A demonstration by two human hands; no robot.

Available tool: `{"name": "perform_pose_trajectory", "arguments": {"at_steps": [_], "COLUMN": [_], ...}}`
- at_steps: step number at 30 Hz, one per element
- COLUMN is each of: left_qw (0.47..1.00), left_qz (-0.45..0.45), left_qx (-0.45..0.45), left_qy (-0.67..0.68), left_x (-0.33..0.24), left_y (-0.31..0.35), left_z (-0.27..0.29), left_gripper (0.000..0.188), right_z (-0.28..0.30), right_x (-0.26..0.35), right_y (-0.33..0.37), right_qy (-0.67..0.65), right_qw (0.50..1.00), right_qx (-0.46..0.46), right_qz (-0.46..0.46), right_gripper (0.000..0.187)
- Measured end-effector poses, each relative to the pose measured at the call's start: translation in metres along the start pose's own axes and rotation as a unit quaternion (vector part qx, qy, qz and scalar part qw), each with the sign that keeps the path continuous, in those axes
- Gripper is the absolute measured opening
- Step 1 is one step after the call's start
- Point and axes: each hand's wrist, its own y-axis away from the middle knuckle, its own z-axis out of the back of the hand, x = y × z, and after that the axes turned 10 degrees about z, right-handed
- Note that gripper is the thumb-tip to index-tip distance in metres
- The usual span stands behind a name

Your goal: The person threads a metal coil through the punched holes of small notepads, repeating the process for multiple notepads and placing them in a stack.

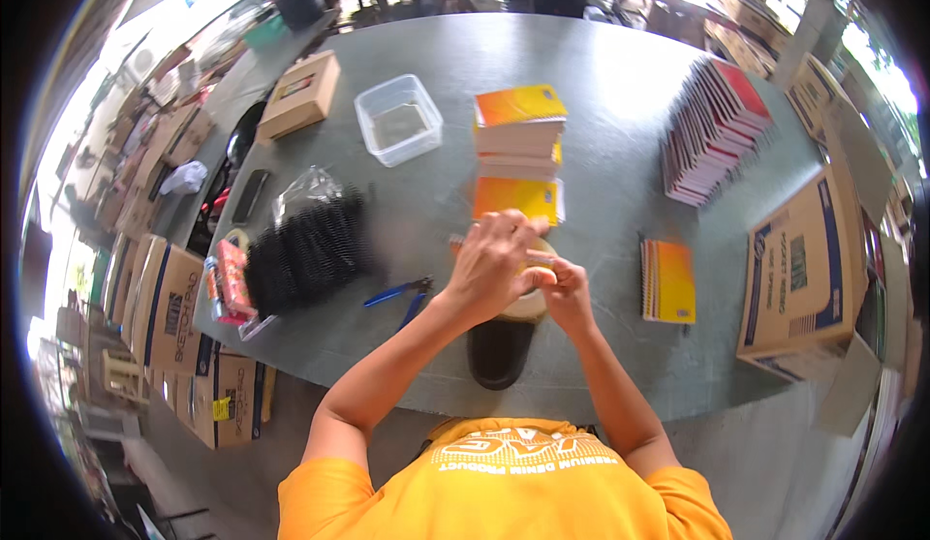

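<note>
My left hand (492, 261) and my right hand (566, 296) meet near the front middle of the table. Their fingers are closed and pressed together around something small that I cannot make out. Below them is a round tan object (526, 309), mostly covered by my hands, beside a dark rounded object (498, 351). Just beyond my fingers lies a yellow-orange notebook (518, 197), with a taller stack of similar notebooks (520, 104) behind it. Left of my left forearm are blue-handled pliers (399, 294).
Black spiral coils (305, 249) lie at the left, near a clear plastic tub (398, 120) and a cardboard box (299, 92). To the right are spiral notebooks (668, 281), a stack of red-covered spiral notebooks (715, 133) and a large open carton (804, 264).
</note>
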Motion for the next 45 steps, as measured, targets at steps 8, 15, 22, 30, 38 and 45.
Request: {"name": "perform_pose_trajectory", "arguments": {"at_steps": [8, 15, 22, 30, 38, 45], "left_qw": [0.966, 0.96, 0.97, 0.736, 0.615, 0.681], "left_qz": [0.176, 0.122, 0.167, 0.426, 0.473, 0.372], "left_qx": [-0.061, -0.156, -0.11, 0.066, 0.238, 0.181], "left_qy": [-0.181, -0.198, -0.139, 0.521, 0.585, 0.604], "left_x": [-0.013, -0.042, -0.038, -0.021, -0.053, -0.121], "left_y": [0.054, 0.051, 0.049, 0.056, -0.034, -0.002], "left_z": [0.093, 0.159, 0.136, 0.018, -0.094, -0.165], "left_gripper": [0.081, 0.089, 0.077, 0.056, 0.03, 0.026], "right_z": [-0.047, -0.094, -0.071, 0.019, 0.117, 0.151], "right_x": [0.114, 0.147, 0.148, 0.084, 0.093, 0.06], "right_y": [-0.051, -0.036, -0.034, 0.003, 0.073, 0.09], "right_qy": [-0.017, -0.144, -0.042, 0.19, 0.14, -0.345], "right_qw": [0.995, 0.971, 0.984, 0.953, 0.974, 0.842], "right_qx": [0.076, 0.111, 0.128, 0.035, -0.162, -0.408], "right_qz": [0.067, 0.157, 0.118, 0.235, 0.074, -0.074], "right_gripper": [0.026, 0.023, 0.028, 0.033, 0.054, 0.047]}}
